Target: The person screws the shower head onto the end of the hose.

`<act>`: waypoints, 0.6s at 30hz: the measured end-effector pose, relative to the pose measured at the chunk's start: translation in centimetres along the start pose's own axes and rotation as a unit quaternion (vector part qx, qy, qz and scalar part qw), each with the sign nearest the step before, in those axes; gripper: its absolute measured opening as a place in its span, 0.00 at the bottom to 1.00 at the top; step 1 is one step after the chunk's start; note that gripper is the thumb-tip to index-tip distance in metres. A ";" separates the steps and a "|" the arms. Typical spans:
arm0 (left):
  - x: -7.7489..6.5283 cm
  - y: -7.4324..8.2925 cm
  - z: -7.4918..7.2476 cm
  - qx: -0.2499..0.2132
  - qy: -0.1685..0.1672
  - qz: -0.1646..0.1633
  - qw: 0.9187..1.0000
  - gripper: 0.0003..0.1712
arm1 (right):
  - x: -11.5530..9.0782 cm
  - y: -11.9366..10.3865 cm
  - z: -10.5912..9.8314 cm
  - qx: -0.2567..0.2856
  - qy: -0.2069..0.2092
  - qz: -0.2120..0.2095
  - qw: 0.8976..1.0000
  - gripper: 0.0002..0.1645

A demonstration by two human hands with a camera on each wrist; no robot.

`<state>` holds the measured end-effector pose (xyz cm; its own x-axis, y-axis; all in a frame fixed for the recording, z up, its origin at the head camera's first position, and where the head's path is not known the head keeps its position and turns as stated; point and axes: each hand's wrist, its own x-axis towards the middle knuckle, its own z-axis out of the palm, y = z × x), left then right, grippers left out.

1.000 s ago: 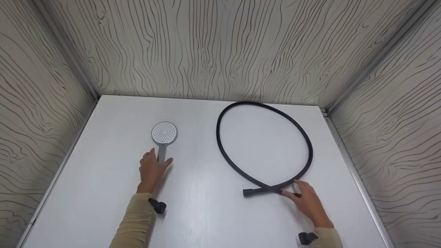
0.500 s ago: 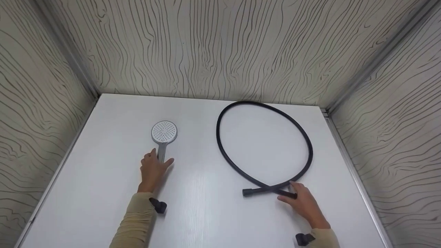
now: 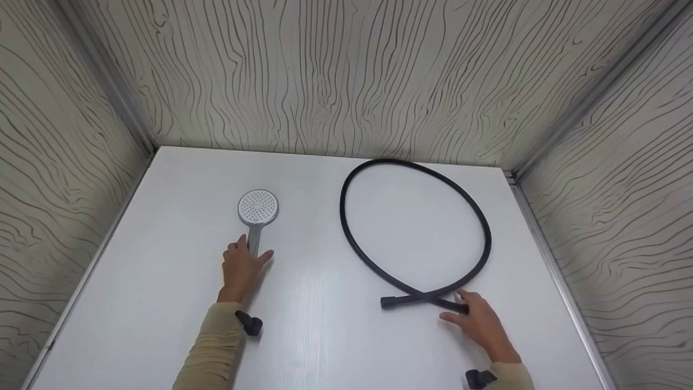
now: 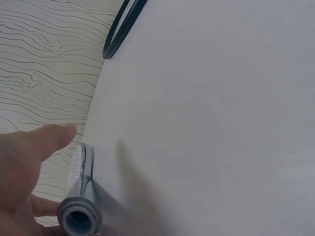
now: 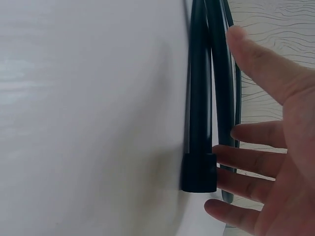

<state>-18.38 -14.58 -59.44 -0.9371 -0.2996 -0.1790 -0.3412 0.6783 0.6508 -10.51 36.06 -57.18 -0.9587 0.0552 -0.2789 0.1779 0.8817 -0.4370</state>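
Note:
A round hand shower (image 3: 258, 207) lies on the left of the white table, its spray face up. Around its grey handle my left hand (image 3: 239, 271) is spread, thumb on the right side and fingers on the left. The left wrist view shows the thumb raised apart from the handle, whose hollow end (image 4: 79, 219) faces the camera. A black shower hose (image 3: 343, 211) forms a big loop on the right, its two ends crossing at the front. Over one end my right hand (image 3: 482, 325) is held with fingers spread; in the right wrist view, fingertips sit beside the hose's end fitting (image 5: 199, 172).
The white tabletop (image 3: 308, 336) is bordered by a wood-grain patterned back wall (image 3: 325, 81) and two side walls. The loop's far side lies close to the back edge. A dark camera mount (image 3: 250, 324) sits on the left wrist.
My right hand has moved left, then slightly back toward me, uncovering more of the hose end. My left hand has barely moved; the hand shower and hose lie where they were.

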 end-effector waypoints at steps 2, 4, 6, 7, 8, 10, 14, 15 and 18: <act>0.0 -0.1 0.0 -0.003 0.001 0.005 1.000 0.50 | -0.1 0.2 0.1 -0.009 -0.001 0.001 1.000 0.52; 0.0 -0.2 0.0 -0.003 0.002 0.011 1.000 0.49 | -0.1 0.4 0.1 -0.019 -0.001 -0.002 1.000 0.48; 0.0 -0.2 0.0 -0.004 0.003 0.017 1.000 0.49 | -0.2 0.6 0.1 -0.032 -0.001 0.001 1.000 0.43; 0.0 -0.2 0.0 -0.005 0.003 0.018 1.000 0.48 | -0.3 0.7 0.1 -0.037 0.000 0.003 0.999 0.40; 0.0 -0.2 0.0 -0.006 0.002 0.019 1.000 0.48 | -0.3 0.8 0.0 -0.042 0.001 0.002 0.999 0.38; 0.0 -0.2 0.0 -0.009 0.001 0.017 1.000 0.47 | -0.4 1.0 -0.1 -0.048 0.006 0.000 0.999 0.34; -0.1 -0.4 0.0 -0.017 0.001 0.010 1.000 0.44 | -0.3 1.3 -0.2 -0.053 0.023 -0.019 0.998 0.26; 0.0 -0.4 -0.1 -0.020 0.001 0.007 1.000 0.44 | -0.3 1.4 -0.2 -0.054 0.027 -0.023 0.998 0.25; 0.0 -0.4 -0.1 -0.030 0.000 0.005 1.000 0.41 | -0.2 1.6 -0.2 -0.062 0.034 -0.028 0.997 0.22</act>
<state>-18.22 -14.86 -59.64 -0.9402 -0.2933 -0.1734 -0.3278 0.6402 0.6948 -10.03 37.57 -57.65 -0.9800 0.0329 -0.1962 0.0993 0.9355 -0.3391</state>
